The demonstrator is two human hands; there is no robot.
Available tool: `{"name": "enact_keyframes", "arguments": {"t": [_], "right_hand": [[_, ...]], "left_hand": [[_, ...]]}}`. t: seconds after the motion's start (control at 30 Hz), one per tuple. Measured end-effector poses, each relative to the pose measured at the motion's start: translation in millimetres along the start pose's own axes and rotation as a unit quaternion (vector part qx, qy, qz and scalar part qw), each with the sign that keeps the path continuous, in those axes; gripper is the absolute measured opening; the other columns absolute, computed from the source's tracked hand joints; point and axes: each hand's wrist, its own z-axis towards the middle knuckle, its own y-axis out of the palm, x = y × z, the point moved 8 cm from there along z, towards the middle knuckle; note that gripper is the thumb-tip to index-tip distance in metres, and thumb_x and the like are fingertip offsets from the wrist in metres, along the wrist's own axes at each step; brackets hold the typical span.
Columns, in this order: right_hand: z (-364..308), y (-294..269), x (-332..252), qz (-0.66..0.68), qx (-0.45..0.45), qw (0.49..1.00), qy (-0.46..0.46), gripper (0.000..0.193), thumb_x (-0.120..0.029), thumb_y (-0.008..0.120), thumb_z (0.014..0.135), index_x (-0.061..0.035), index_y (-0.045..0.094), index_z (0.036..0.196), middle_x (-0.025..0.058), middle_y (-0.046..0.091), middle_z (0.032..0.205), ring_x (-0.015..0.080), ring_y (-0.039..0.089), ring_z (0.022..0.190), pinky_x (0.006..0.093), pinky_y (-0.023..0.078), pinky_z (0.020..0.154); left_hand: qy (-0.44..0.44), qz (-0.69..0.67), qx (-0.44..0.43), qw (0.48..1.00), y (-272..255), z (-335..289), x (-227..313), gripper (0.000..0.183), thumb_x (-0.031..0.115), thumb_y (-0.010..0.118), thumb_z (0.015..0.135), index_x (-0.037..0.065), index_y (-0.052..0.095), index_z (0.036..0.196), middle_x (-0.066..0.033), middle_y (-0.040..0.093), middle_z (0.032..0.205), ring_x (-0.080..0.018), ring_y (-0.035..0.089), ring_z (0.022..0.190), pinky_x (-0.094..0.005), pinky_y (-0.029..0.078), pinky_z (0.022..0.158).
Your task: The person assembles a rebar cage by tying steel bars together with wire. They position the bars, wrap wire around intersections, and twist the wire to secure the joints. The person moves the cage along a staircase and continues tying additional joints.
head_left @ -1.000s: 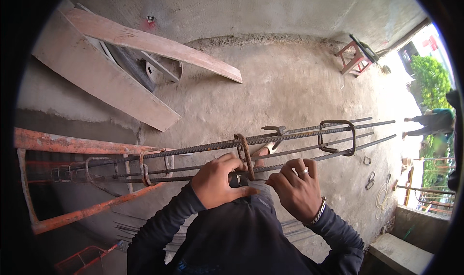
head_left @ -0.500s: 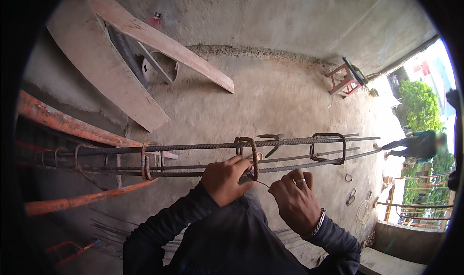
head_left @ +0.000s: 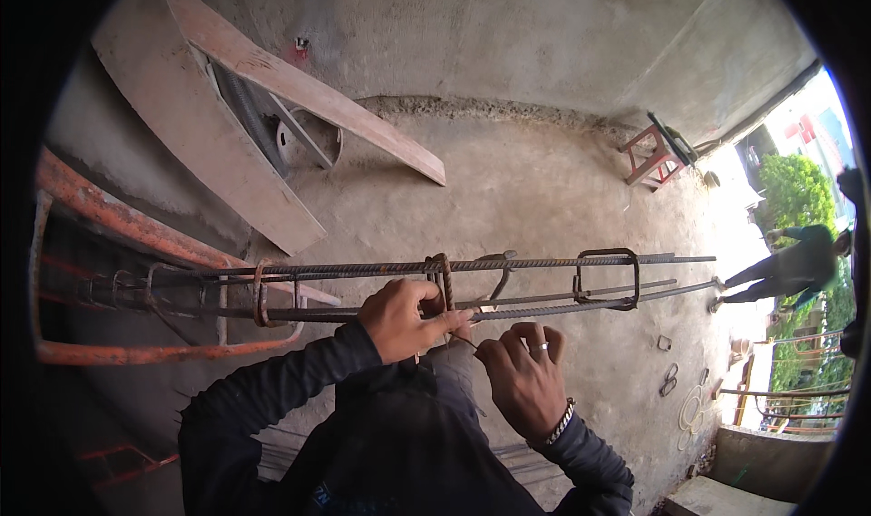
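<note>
A cage of ribbed steel rebar (head_left: 544,264) runs across in front of me, with several bent stirrups around its long bars. My left hand (head_left: 404,321) is closed by the middle stirrup (head_left: 446,285), its thumb and fingers pinching a thin tie wire (head_left: 464,340) beside the near bar. Just right of it, my right hand (head_left: 526,371) pinches the wire's other end, fingers curled. Other stirrups stand at the right (head_left: 637,280) and left (head_left: 260,294). A dark tool with curved handles (head_left: 501,280) lies at the bars behind my hands; its kind is unclear.
Orange metal frames (head_left: 136,230) stand around the cage's left end. Long boards (head_left: 209,153) lean at the back left. A red stool (head_left: 655,157) stands by the far wall. At right, a person (head_left: 803,262) is near the opening; wire loops (head_left: 691,416) lie on the floor.
Both hands have shifted left, and the middle stirrup sits farther left along the bars. My left thumb now stretches toward the wire. The person at right has changed posture, and my view has shifted slightly.
</note>
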Motion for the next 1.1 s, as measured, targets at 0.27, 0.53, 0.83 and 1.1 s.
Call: {"name": "enact_keyframes", "arguments": {"t": [0.27, 0.53, 0.83, 1.1], "right_hand": [[22.4, -7.1, 20.5, -0.016, 0.050, 0.988, -0.147, 0.021, -0.019, 0.068, 0.082, -0.0130, 0.070, 0.102, 0.0015, 0.064, 0.104, 0.0221, 0.053, 0.118, 0.0475, 0.039, 0.099], [69.8, 10.3, 30.4, 0.059, 0.030, 0.952, -0.300, 0.019, -0.027, 0.068, 0.078, -0.0179, 0.074, 0.094, -0.0043, 0.065, 0.104, 0.0208, 0.051, 0.119, 0.0431, 0.040, 0.101], [69.9, 2.4, 49.0, 0.048, 0.055, 0.979, -0.193, 0.017, -0.020, 0.076, 0.076, -0.0165, 0.073, 0.092, -0.0043, 0.070, 0.098, 0.0215, 0.058, 0.112, 0.0445, 0.038, 0.098], [-19.1, 25.5, 40.2, 0.230, 0.333, 0.909, 0.096, 0.035, 0.009, 0.079, 0.065, -0.0090, 0.072, 0.093, 0.0059, 0.070, 0.093, 0.0227, 0.062, 0.084, 0.0365, 0.047, 0.075]], "left_hand": [[0.068, 0.003, -0.010, 0.998, -2.8, -5.4, 16.2, 0.040, 0.035, 0.078, 0.090, -0.004, 0.072, 0.087, -0.0096, 0.069, 0.074, -0.0120, 0.062, 0.068, -0.0302, 0.049, 0.063], [0.024, -0.066, -0.048, 0.996, -4.6, -14.2, 20.9, 0.048, 0.044, 0.075, 0.088, -0.004, 0.073, 0.090, -0.0125, 0.071, 0.076, -0.0199, 0.073, 0.076, -0.0336, 0.054, 0.071], [0.040, 0.004, 0.022, 0.999, -5.6, 4.3, 15.1, 0.046, 0.043, 0.079, 0.083, -0.002, 0.073, 0.089, -0.0158, 0.074, 0.081, -0.0259, 0.074, 0.077, -0.0359, 0.055, 0.072], [0.001, 0.026, 0.020, 0.999, -1.0, 5.2, 10.7, 0.042, 0.037, 0.079, 0.085, -0.004, 0.072, 0.087, -0.0149, 0.073, 0.077, -0.0185, 0.071, 0.069, -0.0333, 0.053, 0.066]]}}
